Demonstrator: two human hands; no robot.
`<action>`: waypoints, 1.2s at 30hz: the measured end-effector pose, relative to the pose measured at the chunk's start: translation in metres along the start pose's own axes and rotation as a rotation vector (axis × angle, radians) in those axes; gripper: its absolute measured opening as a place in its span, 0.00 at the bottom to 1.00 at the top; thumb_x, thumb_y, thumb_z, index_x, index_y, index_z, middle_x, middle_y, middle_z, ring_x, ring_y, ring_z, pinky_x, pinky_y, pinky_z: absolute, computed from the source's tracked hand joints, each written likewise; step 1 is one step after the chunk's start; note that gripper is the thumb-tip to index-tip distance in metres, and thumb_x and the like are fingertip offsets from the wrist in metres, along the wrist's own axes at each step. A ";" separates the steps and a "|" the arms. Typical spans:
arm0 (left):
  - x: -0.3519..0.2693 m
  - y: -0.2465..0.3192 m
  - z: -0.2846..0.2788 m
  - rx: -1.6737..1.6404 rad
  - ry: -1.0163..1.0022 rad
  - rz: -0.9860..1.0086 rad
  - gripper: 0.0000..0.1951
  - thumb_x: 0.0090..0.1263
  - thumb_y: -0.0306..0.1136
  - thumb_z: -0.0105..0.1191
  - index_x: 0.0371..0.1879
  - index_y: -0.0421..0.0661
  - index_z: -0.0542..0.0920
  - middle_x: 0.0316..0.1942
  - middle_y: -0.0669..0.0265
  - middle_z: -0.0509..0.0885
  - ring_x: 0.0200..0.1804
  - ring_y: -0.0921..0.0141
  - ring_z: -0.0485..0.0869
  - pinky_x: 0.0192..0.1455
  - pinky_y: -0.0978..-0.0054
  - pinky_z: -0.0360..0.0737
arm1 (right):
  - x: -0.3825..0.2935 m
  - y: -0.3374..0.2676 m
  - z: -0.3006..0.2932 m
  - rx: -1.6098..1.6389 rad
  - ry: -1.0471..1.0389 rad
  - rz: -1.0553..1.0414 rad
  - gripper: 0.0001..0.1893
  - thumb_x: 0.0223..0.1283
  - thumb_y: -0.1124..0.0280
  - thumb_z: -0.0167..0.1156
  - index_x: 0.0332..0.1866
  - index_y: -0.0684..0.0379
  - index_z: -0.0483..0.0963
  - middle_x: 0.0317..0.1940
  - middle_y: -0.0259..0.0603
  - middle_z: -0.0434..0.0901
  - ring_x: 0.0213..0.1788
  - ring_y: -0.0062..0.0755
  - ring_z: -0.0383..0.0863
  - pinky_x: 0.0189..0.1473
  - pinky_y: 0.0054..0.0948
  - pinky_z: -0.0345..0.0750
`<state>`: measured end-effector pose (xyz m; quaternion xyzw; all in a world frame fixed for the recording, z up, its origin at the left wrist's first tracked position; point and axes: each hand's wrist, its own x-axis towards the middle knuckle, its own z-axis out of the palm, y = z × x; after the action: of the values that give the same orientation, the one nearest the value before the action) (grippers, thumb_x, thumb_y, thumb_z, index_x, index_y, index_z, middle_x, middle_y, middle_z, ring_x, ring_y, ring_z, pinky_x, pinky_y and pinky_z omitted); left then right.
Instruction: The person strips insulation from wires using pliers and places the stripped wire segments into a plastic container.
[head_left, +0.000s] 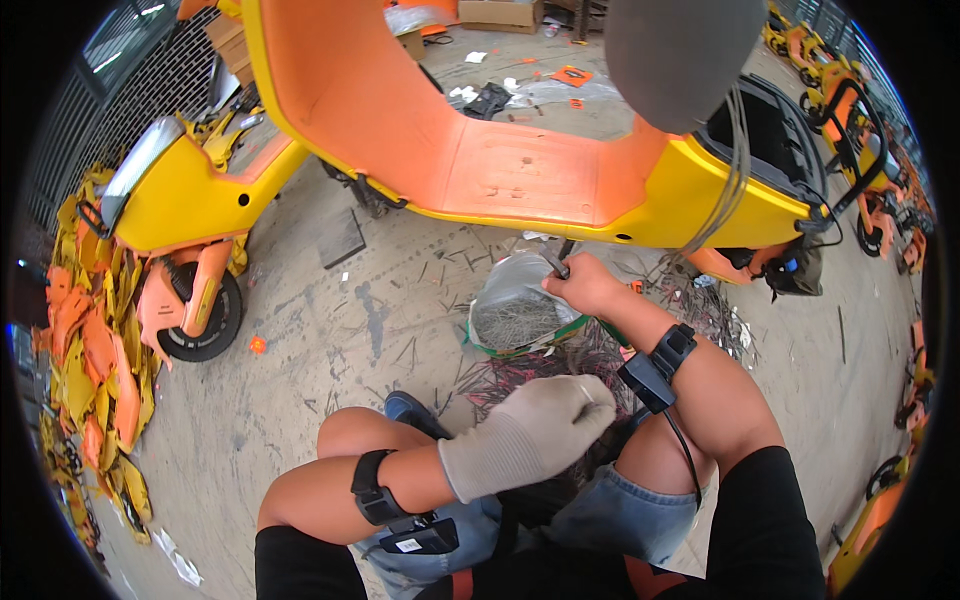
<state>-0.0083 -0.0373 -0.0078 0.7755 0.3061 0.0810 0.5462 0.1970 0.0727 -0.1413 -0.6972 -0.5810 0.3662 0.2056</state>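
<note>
My left hand (544, 420), in a light knitted glove, is held over my lap with its fingers curled together; whether anything thin lies between them cannot be made out. My bare right hand (586, 283) grips a dark tool handle (555, 262), partly hidden, just below the scooter's footboard. Beside that hand stands an open bag (517, 319) lined with clear plastic, holding many thin grey strands. Dark and reddish strips (499, 382) are strewn on the floor between my legs and the bag. A bundle of thin grey wires (726, 195) hangs over the scooter's rear body.
A yellow and orange scooter body (525, 169) spans the space before me. At left are a front section with a wheel (217, 319) and a heap of body panels (90, 360). More scooters (862, 150) line the right. A dark flat plate (341, 238) lies on the floor.
</note>
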 end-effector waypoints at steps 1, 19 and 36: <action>-0.001 -0.003 0.002 0.044 0.022 0.063 0.11 0.74 0.37 0.55 0.45 0.42 0.82 0.38 0.55 0.86 0.44 0.57 0.86 0.49 0.65 0.81 | 0.007 0.002 0.007 -0.052 -0.034 -0.011 0.18 0.58 0.59 0.69 0.35 0.67 0.82 0.29 0.55 0.84 0.35 0.50 0.86 0.42 0.41 0.79; -0.024 -0.013 0.017 -0.017 0.030 0.203 0.09 0.73 0.35 0.52 0.39 0.41 0.78 0.37 0.55 0.81 0.46 0.54 0.83 0.49 0.59 0.80 | 0.056 0.013 0.057 -0.383 -0.046 0.025 0.22 0.56 0.52 0.70 0.37 0.66 0.85 0.37 0.58 0.86 0.43 0.56 0.86 0.48 0.45 0.81; 0.009 -0.015 -0.047 0.144 0.424 0.172 0.12 0.81 0.37 0.46 0.50 0.43 0.79 0.31 0.63 0.84 0.36 0.65 0.85 0.44 0.71 0.81 | -0.009 -0.009 0.011 0.088 0.115 -0.130 0.22 0.65 0.53 0.64 0.40 0.69 0.81 0.26 0.51 0.83 0.31 0.44 0.84 0.38 0.39 0.78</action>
<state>-0.0286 0.0091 -0.0049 0.8012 0.3517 0.2665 0.4041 0.1823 0.0648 -0.1398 -0.6681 -0.5956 0.3368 0.2923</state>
